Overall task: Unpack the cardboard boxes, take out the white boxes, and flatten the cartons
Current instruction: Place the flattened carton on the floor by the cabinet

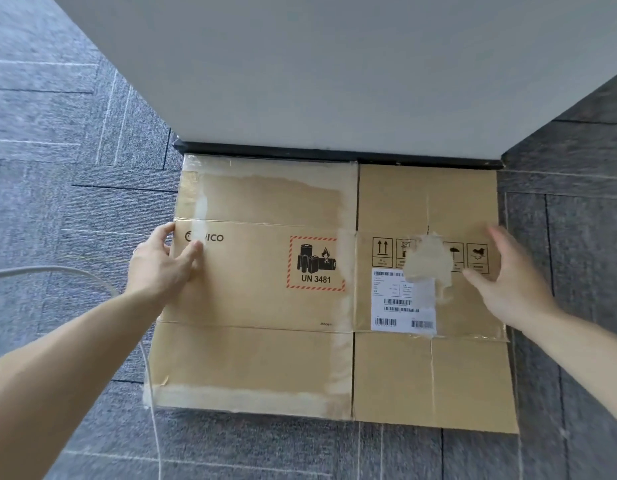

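- Thin white cable (75, 271) runs over the grey carpet (57, 168) at far left and passes under our left forearm, near the carton's left edge.
- Left hand (158, 261) grips the left edge of the flattened brown cardboard carton (258, 355): thumb on the face, fingers round the edge.
- The carton lies flat on the carpet, its far edge against the black skirting strip (334, 155) of the white pillar (334, 81). No white boxes in view.
- Red-bordered UN 3481 battery sticker (315, 263) on the left panel; white shipping label (390, 306) and a torn paper patch (428, 261) on the right panel.
- Right hand (507, 285) is blurred, fingers spread wide, holding nothing, over the right panel. Touching or hovering, we cannot tell.
- Risks, as we judge them: with only one edge gripped, the carton could buckle at its centre crease if lifted; the cable could snag on the near-left corner if we drag the carton; leftover tape on the edges could stick to our fingers.
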`<action>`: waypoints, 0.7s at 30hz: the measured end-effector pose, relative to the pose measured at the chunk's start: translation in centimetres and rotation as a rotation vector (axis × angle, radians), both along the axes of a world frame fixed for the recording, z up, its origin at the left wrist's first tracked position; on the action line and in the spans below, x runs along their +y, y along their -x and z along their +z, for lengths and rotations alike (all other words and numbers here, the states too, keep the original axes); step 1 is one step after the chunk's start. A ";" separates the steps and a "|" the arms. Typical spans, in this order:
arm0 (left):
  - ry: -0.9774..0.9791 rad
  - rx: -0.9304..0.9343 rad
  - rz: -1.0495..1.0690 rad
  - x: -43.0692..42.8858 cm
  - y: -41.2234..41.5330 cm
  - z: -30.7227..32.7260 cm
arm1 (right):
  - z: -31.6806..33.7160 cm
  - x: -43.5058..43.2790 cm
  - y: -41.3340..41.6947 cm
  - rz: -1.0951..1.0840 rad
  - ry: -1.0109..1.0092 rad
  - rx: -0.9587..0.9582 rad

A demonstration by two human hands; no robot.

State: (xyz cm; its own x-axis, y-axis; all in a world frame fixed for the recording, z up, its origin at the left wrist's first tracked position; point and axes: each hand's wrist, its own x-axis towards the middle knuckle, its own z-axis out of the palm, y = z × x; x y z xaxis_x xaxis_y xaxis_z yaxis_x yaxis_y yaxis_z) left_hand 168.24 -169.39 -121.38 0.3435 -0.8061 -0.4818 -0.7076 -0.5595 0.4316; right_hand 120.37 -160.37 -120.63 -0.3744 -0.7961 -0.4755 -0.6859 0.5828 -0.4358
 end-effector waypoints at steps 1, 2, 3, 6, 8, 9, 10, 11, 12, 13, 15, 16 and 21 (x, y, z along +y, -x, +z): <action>-0.013 -0.049 -0.033 0.1 0.0 0.2 | 0.0 0.2 0.0 0.002 0.007 0.014; -0.026 -0.077 -0.061 0.1 0.2 0.5 | -0.1 0.2 0.2 -0.005 0.011 0.022; -0.037 -0.096 -0.086 0.1 0.3 0.6 | -0.1 0.1 0.4 -0.016 0.010 0.028; -0.028 -0.155 -0.155 0.3 0.6 1.0 | -0.4 0.0 0.5 -0.045 -0.005 0.038; -0.007 -0.158 -0.168 0.4 0.7 1.2 | -0.5 0.2 0.6 -0.064 0.010 0.036; -0.011 -0.160 -0.184 0.4 0.7 1.2 | -0.6 0.3 0.7 -0.062 0.015 0.037; -0.027 -0.172 -0.209 0.5 0.6 1.2 | -0.7 0.4 0.7 -0.055 0.012 0.033; -0.049 -0.193 -0.237 0.6 0.6 1.1 | -0.8 0.5 0.6 -0.053 0.009 0.027; -0.068 -0.216 -0.257 0.6 0.6 1.0 | -0.9 0.5 0.5 -0.059 0.011 0.024; -0.082 -0.238 -0.269 0.6 0.8 1.0 | -0.9 0.5 0.3 -0.065 0.013 0.030; -0.091 -0.266 -0.281 0.8 1.1 1.2 | -0.8 0.3 0.1 -0.073 0.006 0.054; -0.081 -0.262 -0.286 1.0 1.2 1.3 | -0.7 0.3 0.1 -0.087 0.001 0.059; -0.039 -0.214 -0.247 1.2 2.0 1.6 | -0.5 0.5 0.6 -0.038 -0.090 0.079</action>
